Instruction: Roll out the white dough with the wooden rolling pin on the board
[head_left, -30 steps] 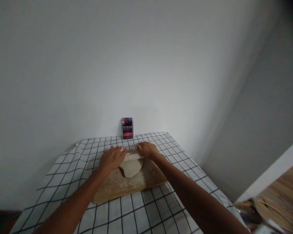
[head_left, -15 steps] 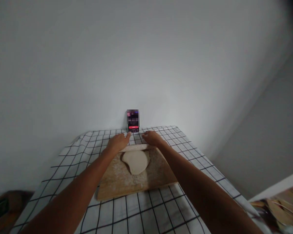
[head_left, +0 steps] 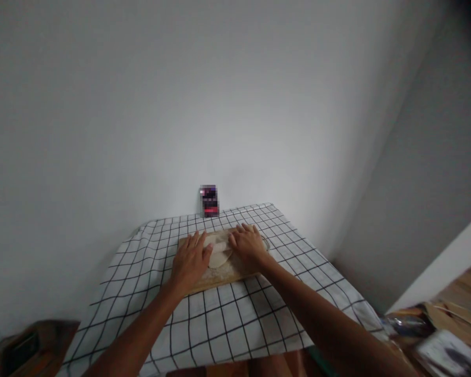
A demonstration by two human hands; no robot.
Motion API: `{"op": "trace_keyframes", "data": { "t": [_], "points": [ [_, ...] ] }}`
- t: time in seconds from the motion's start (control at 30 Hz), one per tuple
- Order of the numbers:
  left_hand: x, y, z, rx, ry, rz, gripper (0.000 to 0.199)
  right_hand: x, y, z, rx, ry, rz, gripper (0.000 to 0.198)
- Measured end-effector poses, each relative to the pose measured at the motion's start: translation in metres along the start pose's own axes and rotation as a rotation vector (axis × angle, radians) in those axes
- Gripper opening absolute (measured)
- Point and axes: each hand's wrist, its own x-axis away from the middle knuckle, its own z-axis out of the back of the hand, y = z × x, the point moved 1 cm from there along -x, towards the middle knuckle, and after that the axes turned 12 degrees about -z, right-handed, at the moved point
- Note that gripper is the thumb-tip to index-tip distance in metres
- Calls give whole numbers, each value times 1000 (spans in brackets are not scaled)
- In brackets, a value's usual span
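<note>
The dough (head_left: 219, 259) is cream, the board (head_left: 222, 275) tan, the tablecloth (head_left: 220, 319) white with a black grid

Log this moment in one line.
left hand: over pale cylindrical rolling pin | right hand: over same pin | flattened cream dough: on rectangular wooden board
</note>
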Motion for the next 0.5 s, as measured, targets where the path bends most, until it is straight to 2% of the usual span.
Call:
{"op": "trace_keyframes", "data": {
  "t": [0.13, 0.23, 0.37, 0.5],
  "points": [
    [26, 13, 6, -35, -43, -40, 59, 34, 6, 3, -91, -33, -4, 48],
    [31, 16, 12, -50, -121, -46, 63, 42, 10, 4, -126, -41, 7, 50],
    [14, 12, 17, -54, -182, -18, 64, 25, 11, 0, -112, -25, 11, 50],
    [-19, -2, 12, -17, -221, 51, 68, -13, 8, -6, -89, -37, -43, 51]
  ]
}}
